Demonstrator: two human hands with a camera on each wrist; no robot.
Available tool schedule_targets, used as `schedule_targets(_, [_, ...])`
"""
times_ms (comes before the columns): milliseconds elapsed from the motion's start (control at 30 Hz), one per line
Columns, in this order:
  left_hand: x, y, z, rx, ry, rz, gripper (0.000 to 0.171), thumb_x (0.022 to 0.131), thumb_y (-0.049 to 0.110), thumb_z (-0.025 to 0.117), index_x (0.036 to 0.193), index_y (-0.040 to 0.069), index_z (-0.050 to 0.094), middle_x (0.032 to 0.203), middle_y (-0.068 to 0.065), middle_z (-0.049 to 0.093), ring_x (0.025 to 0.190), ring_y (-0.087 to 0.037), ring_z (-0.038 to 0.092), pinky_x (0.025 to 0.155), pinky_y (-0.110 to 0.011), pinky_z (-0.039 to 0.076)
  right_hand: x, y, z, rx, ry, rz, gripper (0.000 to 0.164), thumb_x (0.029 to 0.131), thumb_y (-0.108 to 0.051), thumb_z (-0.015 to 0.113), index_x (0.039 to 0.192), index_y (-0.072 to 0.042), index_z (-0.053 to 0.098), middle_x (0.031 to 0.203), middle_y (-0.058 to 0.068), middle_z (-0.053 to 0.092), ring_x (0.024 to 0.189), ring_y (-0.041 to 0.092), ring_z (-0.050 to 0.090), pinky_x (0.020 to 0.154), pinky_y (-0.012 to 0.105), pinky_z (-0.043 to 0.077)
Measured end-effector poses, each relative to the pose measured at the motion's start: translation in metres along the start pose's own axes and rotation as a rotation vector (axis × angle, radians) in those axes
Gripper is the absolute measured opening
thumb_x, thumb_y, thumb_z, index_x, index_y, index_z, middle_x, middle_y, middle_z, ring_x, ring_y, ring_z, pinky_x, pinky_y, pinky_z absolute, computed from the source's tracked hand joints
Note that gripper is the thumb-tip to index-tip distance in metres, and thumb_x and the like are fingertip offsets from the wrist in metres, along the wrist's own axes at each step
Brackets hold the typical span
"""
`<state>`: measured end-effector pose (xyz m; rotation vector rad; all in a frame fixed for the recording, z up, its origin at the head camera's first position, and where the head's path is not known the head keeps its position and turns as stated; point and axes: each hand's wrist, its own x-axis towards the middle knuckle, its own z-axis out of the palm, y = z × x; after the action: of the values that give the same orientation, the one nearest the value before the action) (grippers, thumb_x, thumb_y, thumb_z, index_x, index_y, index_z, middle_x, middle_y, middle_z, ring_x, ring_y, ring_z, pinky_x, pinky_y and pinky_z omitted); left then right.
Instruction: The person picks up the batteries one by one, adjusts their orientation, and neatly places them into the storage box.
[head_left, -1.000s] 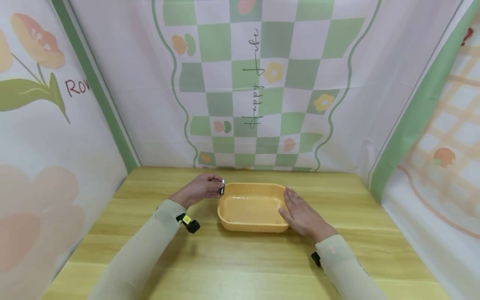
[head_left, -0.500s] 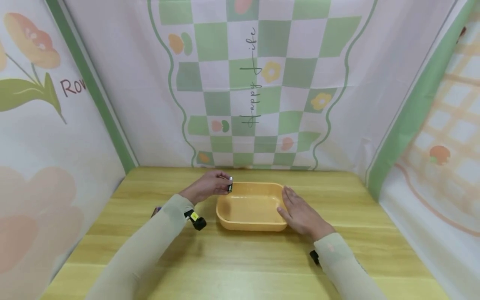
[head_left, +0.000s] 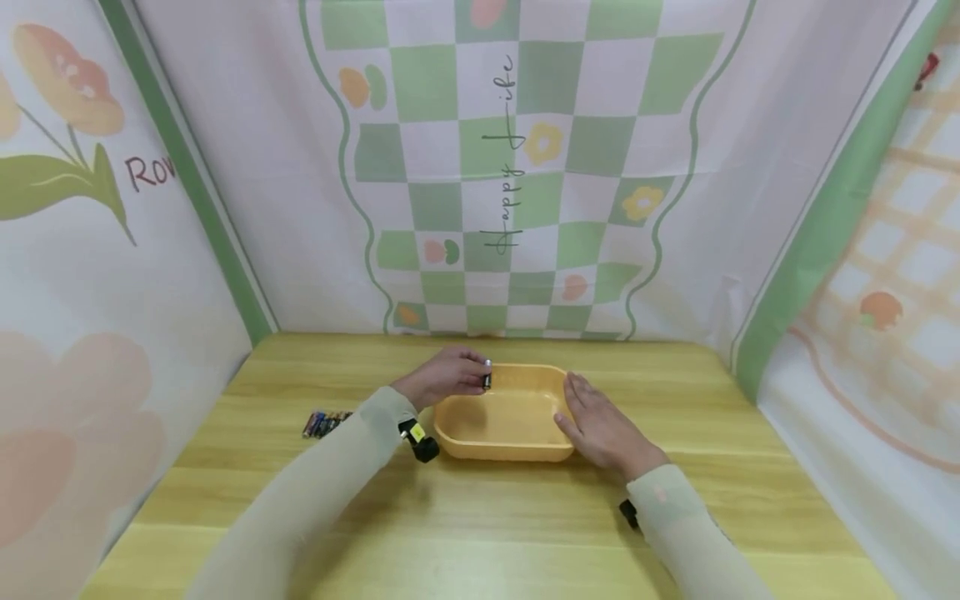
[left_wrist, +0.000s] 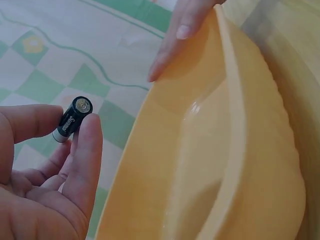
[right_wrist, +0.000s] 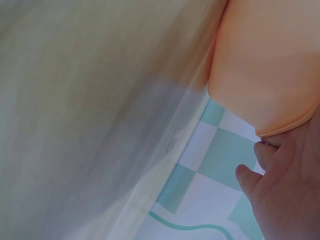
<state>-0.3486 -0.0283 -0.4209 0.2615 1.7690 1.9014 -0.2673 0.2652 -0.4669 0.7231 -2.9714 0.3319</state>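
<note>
A small dark battery (left_wrist: 72, 120) with lettering on its side is pinched between the thumb and fingers of my left hand (head_left: 450, 372). That hand hovers above the back left part of a yellow plastic basin (head_left: 506, 452). On the basin's right side lies my right hand (head_left: 607, 429), its fingers fairly straight along the rim. In the right wrist view the fingers of this hand (right_wrist: 287, 180) meet the basin's edge (right_wrist: 280, 131). The basin's visible inside is bare in the head view, with its back left corner hidden behind my left hand.
Several batteries (head_left: 324, 423) lie side by side on the wooden table (head_left: 480, 533), left of the basin and partly behind my left sleeve. A patterned cloth (head_left: 555, 208) hangs right behind the table's back edge, and more cloth flanks both sides.
My left hand has moved right with the battery, from the basin's left edge to over its inside. The row of batteries has come into view behind the sleeve. My right hand stays put.
</note>
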Motion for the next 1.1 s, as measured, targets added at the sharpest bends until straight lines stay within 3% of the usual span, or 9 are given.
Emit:
schedule_targets(133, [0.007,-0.004,0.010,-0.018,-0.020,-0.021,0.018,0.095,0.002,0.060,0.110,-0.004,0.054,0.122,-0.034,0.055,0.079,-0.020,0.066,0.079,-0.032,0.059,-0.001,0.001,0.004,-0.006,0.008,0.002,0.073,0.106,-0.047,0.024,0.150,0.009,0.012,0.158,0.023,0.009,0.145,0.036,0.008,0.118,0.051,0.013])
schedule_targets(400, [0.016,-0.011,0.020,-0.041,-0.014,-0.055,0.013,0.093,0.001,0.061,0.104,-0.001,0.055,0.128,-0.035,0.051,0.078,-0.020,0.066,0.078,-0.032,0.059,-0.002,0.001,0.006,0.011,0.005,0.004,0.071,0.106,-0.044,0.027,0.150,0.009,0.011,0.158,0.023,0.008,0.145,0.036,0.008,0.118,0.050,0.013])
schedule_targets(700, [0.023,-0.012,0.028,0.016,-0.011,-0.056,0.018,0.094,0.002,0.061,0.109,-0.005,0.055,0.119,-0.033,0.057,0.079,-0.021,0.066,0.077,-0.032,0.059,0.000,0.003,0.004,0.003,0.003,0.009,0.065,0.107,-0.035,0.033,0.150,0.009,0.011,0.159,0.022,0.009,0.145,0.036,0.008,0.118,0.051,0.014])
schedule_targets(1100, [0.027,-0.008,0.041,0.029,-0.024,-0.061,0.018,0.094,0.001,0.060,0.111,-0.006,0.055,0.122,-0.034,0.055,0.082,-0.023,0.066,0.079,-0.033,0.059,0.004,0.000,0.002,-0.047,0.010,0.001,0.063,0.105,-0.027,0.037,0.148,0.012,0.015,0.157,0.025,0.010,0.144,0.039,0.010,0.117,0.051,0.014])
